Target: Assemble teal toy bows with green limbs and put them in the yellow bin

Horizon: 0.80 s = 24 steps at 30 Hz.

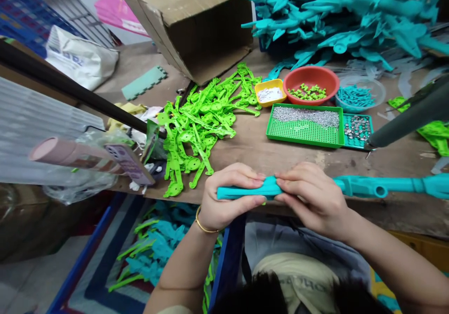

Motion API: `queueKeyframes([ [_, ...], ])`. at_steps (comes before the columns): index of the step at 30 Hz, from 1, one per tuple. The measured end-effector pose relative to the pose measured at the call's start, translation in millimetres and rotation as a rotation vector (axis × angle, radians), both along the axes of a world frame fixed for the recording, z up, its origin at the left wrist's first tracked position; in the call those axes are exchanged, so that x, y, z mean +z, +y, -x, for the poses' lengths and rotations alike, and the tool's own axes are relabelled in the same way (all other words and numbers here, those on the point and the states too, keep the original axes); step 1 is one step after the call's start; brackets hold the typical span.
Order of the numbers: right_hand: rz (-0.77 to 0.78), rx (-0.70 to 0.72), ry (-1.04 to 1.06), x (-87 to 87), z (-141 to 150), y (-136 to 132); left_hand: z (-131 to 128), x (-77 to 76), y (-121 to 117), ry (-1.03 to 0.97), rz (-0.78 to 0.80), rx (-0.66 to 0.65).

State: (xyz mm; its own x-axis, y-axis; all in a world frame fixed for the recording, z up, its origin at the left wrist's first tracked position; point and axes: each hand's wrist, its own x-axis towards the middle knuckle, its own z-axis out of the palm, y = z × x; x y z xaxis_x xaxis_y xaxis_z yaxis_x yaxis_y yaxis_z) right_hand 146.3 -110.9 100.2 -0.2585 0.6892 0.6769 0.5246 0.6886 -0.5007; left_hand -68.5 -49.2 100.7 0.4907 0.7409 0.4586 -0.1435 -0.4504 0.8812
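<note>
Lettering on white bag (82, 61), on shirt (298, 267), illegible

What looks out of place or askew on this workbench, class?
The cardboard box lies on its side, open end showing, rather than upright. Green parts sprawl loose, unlike the silver pieces in the green tray.

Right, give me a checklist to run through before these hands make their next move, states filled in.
1. Left hand on the turquoise part: ok, fingers above, thumb below.
2. Right hand on the same part: ok, fingertips near the left hand's.
3. Seam fully closed along the part: cannot tell, too fine to see.
4. Small metal pieces in the green tray: ok, banded along its far side.
5. Wrists bare: not ok, a gold-coloured bracelet is on the left one.
</note>
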Motion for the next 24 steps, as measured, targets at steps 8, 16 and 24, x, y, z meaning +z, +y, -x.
queueKeyframes([
  [8, 0.096, -0.001, -0.036, 3.5, 2.0, -2.0, 1.0, 4.5, -1.6, 0.051, 0.034, -0.02],
  [16, -0.026, 0.015, -0.015, 1.7, 9.1, 2.8, -3.3, 5.5, -7.6, 0.02, 0.045, 0.007],
  [24, 0.138, 0.036, -0.004, 3.9, 2.5, -2.6, 10.7, 12.8, -3.4, 0.195, -0.061, -0.016],
])
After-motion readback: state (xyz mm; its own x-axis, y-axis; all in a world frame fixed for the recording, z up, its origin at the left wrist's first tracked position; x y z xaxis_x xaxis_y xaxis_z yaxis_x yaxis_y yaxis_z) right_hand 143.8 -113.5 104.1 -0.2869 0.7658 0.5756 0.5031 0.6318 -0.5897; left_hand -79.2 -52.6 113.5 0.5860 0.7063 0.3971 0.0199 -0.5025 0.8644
